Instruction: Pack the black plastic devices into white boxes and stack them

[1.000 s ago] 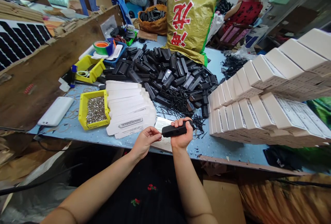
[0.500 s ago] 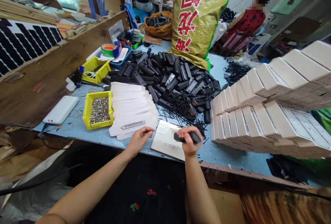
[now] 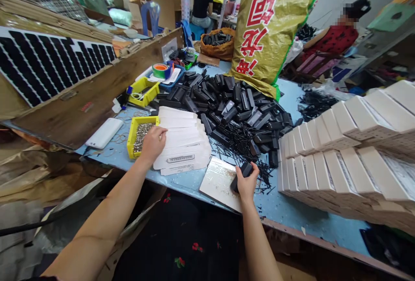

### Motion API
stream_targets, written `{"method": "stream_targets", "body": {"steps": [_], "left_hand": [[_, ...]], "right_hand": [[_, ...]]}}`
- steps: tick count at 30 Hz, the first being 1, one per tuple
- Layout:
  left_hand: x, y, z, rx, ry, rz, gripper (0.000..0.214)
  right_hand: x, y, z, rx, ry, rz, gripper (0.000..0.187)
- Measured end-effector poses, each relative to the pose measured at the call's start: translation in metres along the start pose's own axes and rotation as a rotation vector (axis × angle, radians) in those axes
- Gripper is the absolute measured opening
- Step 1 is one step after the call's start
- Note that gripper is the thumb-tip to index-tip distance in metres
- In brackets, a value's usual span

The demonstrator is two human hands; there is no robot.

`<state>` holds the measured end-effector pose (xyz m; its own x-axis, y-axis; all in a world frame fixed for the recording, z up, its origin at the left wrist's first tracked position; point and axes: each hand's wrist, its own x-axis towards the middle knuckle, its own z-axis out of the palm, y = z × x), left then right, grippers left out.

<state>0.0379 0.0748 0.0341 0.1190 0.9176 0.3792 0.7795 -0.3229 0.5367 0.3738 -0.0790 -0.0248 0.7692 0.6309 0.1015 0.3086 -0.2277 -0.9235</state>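
My right hand (image 3: 247,181) has its thumb and fingers around a black oblong plastic case (image 3: 244,172), which rests over the right part of a white flat board (image 3: 216,176). My left hand (image 3: 154,143) is at the right edge of a yellow bin (image 3: 130,142) full of small shiny metal pieces (image 3: 142,136). Its fingers are curled together. Whether anything is between the fingertips is hidden. Just right of that hand lies a fanned stack of white printed card sleeves (image 3: 184,142). Beyond the board are thin black strips (image 3: 231,136).
A heap of black cases (image 3: 223,99) covers the table's middle. Stacked white boxes (image 3: 311,155) form a wall on the right. A tall gold sack (image 3: 269,26) stands behind. At left are a wooden plank (image 3: 97,95), a white power bank (image 3: 104,133) and another yellow bin (image 3: 149,95). Other people sit farther back.
My left hand has moved left from beside the board to the bin of metal pieces. The right hand has tilted the black case and lowered it towards the board. The view has shifted.
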Motion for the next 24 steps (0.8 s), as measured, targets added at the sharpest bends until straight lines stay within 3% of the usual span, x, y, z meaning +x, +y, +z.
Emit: {"method": "stream_targets", "body": {"steps": [3, 5, 8, 10, 14, 17, 19, 22, 24], "left_hand": [[-0.008, -0.025, -0.023, 0.202, 0.026, -0.100, 0.024], [-0.020, -0.026, -0.028, 0.258, -0.005, -0.061, 0.023], [-0.045, -0.003, -0.014, 0.177, -0.260, 0.177, 0.026], [-0.060, 0.019, 0.001, 0.144, -0.454, 0.261, 0.038], [-0.068, 0.046, 0.018, 0.108, -0.507, 0.087, 0.049], [-0.057, 0.052, 0.010, -0.035, -0.574, -0.057, 0.030], [-0.052, 0.059, 0.000, -0.176, -0.689, -0.063, 0.020], [-0.059, 0.081, -0.008, -0.627, -0.962, -0.080, 0.024], [-0.072, 0.099, -0.007, -0.891, -1.006, -0.136, 0.028]], "right_hand": [[-0.008, 0.009, -0.004, -0.112, 0.019, -0.250, 0.047], [-0.013, 0.002, -0.005, -0.095, 0.065, -0.349, 0.038], [-0.019, -0.019, -0.005, -0.053, 0.093, -0.450, 0.025], [-0.023, -0.031, -0.005, -0.024, 0.046, -0.509, 0.020], [-0.032, -0.039, -0.010, 0.030, -0.028, -0.543, 0.016], [-0.040, -0.044, -0.014, 0.072, -0.063, -0.474, 0.014], [-0.048, -0.055, -0.013, 0.085, -0.201, -0.472, 0.015], [-0.062, -0.081, -0.002, 0.053, -0.423, -0.627, 0.038], [-0.069, -0.095, 0.006, 0.000, -0.451, -0.758, 0.054]]}}
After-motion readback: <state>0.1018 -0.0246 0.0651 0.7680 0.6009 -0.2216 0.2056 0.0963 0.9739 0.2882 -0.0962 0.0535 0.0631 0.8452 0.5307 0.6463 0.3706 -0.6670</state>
